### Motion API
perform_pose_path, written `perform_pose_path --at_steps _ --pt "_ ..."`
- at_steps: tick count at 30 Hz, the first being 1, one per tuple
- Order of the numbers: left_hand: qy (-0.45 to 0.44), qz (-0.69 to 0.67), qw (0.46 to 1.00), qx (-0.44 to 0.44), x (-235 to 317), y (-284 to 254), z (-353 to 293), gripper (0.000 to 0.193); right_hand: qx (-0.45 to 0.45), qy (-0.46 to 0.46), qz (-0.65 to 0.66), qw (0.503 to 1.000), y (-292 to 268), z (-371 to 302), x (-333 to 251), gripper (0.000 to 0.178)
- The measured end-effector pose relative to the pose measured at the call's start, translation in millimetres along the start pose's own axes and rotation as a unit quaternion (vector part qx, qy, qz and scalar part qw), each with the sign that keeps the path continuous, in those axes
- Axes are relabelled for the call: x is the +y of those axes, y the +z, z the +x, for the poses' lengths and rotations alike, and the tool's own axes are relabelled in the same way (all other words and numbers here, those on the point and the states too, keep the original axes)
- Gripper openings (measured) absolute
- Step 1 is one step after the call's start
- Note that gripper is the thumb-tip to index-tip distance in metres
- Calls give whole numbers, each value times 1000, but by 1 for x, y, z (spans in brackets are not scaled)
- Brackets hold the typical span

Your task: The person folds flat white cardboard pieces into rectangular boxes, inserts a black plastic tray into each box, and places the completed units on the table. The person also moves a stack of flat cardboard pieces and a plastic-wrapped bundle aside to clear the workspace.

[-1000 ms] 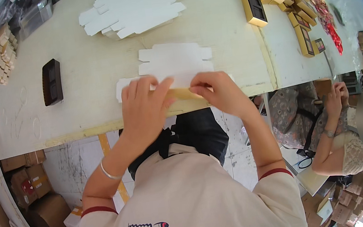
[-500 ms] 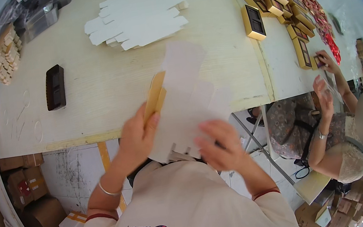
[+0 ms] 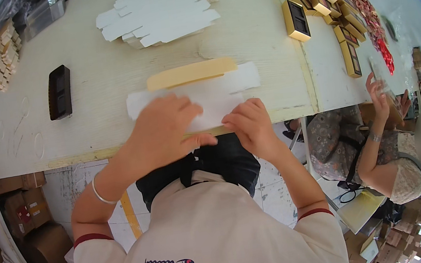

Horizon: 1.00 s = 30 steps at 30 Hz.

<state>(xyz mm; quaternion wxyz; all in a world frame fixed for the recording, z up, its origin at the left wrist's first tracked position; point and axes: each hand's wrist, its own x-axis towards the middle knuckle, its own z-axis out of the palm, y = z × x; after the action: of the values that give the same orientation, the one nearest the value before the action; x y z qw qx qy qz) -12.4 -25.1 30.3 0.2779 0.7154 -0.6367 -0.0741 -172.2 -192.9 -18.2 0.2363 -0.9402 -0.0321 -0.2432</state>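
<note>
A flat carton blank (image 3: 207, 110), white side up, lies at the table's near edge in front of me. Along its far side a gold flap (image 3: 191, 73) stands folded over. My left hand (image 3: 164, 127) rests over the blank's left part, thumb stretched away from the fingers; nothing shows in its grasp. At the near edge, right of the middle, my right hand (image 3: 253, 125) has its fingers curled onto the blank. The palm sides of both hands are hidden. Left of the blank, a dark brown plastic tray (image 3: 60, 92) with compartments sits on the table.
Beyond the blank lies a stack of white flat blanks (image 3: 161, 9). Gold boxes (image 3: 296, 21) with dark inserts pile up at the far right, beside red packets (image 3: 383, 48). Several small folded pieces (image 3: 5, 58) stand far left. A co-worker's hand (image 3: 378, 97) holds something clear at the right.
The blank came down from my raised hands onto the table and turned, its gold flap now on the far side. My left hand let go of that flap. The co-worker's hands moved off a gold box.
</note>
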Motion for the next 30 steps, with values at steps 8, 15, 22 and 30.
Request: perform_pose_path --at_steps 8,15,22,30 --pt "-169 -127 974 80 -13 29 -6 14 -44 211 65 974 8 38 -2 16" --pt "-49 84 988 121 -12 43 -16 27 -6 -44 -72 996 8 22 -3 33" --pt "13 84 994 73 9 43 -49 34 -54 -69 -100 991 11 -8 -31 31" --pt "-58 67 996 29 -5 32 -24 18 -113 117 27 986 8 24 -16 14"
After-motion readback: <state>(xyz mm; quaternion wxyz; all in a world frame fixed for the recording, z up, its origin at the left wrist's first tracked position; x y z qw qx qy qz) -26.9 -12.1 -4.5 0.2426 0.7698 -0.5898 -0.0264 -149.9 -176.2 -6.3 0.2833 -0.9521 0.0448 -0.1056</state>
